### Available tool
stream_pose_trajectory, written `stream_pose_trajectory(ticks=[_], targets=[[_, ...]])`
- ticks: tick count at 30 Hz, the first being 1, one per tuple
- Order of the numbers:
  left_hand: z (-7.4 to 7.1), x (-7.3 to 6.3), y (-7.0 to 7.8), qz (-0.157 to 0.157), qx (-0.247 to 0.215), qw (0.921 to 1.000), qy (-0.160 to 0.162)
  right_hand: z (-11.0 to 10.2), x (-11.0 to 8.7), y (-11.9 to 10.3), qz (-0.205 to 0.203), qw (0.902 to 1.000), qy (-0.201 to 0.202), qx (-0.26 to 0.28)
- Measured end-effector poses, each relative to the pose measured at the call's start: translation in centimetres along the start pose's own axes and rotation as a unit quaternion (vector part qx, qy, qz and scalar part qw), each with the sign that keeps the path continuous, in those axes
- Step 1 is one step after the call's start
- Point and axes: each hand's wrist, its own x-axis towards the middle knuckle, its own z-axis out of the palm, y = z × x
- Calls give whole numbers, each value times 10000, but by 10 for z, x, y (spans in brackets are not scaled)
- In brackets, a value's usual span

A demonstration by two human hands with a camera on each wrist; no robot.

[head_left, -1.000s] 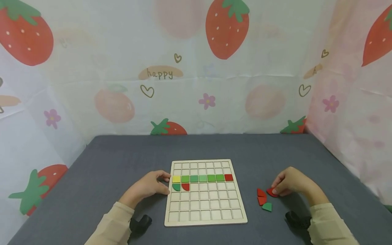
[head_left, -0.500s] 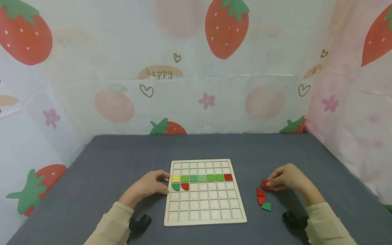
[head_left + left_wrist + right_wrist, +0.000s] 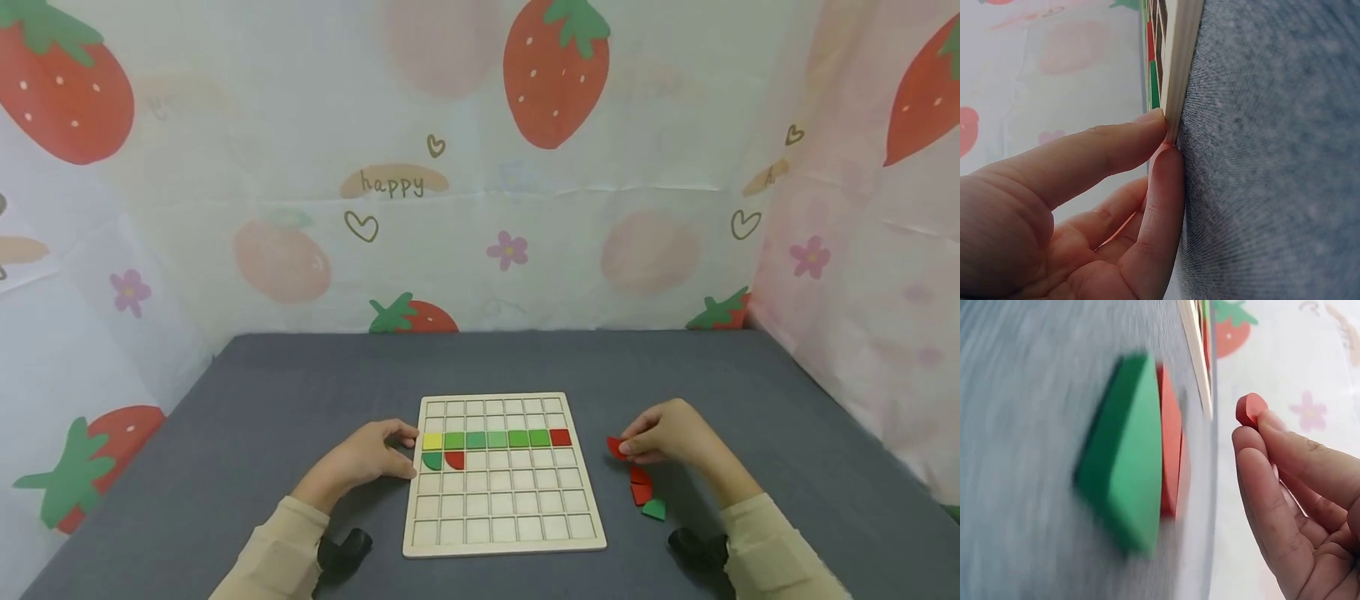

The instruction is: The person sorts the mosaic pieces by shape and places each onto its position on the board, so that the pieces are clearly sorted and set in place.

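Note:
My right hand point(image 3: 670, 433) pinches a red quarter-circle tile point(image 3: 617, 447) between thumb and fingers, to the right of the board. In the right wrist view that red tile point(image 3: 1250, 409) sticks out past the fingertips. The pale wooden grid board point(image 3: 507, 528) lies flat on the table. My left hand point(image 3: 367, 457) rests its thumb and fingertips against the board's left edge; the left wrist view shows the thumb point(image 3: 1125, 142) right at the rim. One row holds a yellow square point(image 3: 432, 441), several green squares and a red square point(image 3: 560, 437). Nearer sit a green quarter-circle point(image 3: 432, 460) and a red one point(image 3: 454, 460).
Loose red tiles point(image 3: 641, 493) and a green tile point(image 3: 654, 509) lie on the dark grey tabletop point(image 3: 300, 375), right of the board and under the right forearm's side. A strawberry-printed cloth point(image 3: 465, 283) hangs behind the table and at both sides.
My right hand has moved left and away from me, carrying the red quarter-circle tile past the loose tiles toward the board. The left hand stays at the board's edge.

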Motion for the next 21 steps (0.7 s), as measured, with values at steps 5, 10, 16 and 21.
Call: stream_pose_trajectory(ticks=[5, 10, 16, 21], targets=[[0, 1, -1, 40, 55, 10000, 1, 18, 6, -14, 55, 10000, 19, 45], [0, 1, -1, 82, 26, 10000, -34, 34, 13, -29, 82, 9998, -68, 192], [0, 1, -2, 8, -15, 10000, 34, 50, 21, -42, 137, 9992, -89, 354], [0, 1, -1, 45, -10, 10000, -1, 62, 27, -51, 137, 9993, -112, 337]])
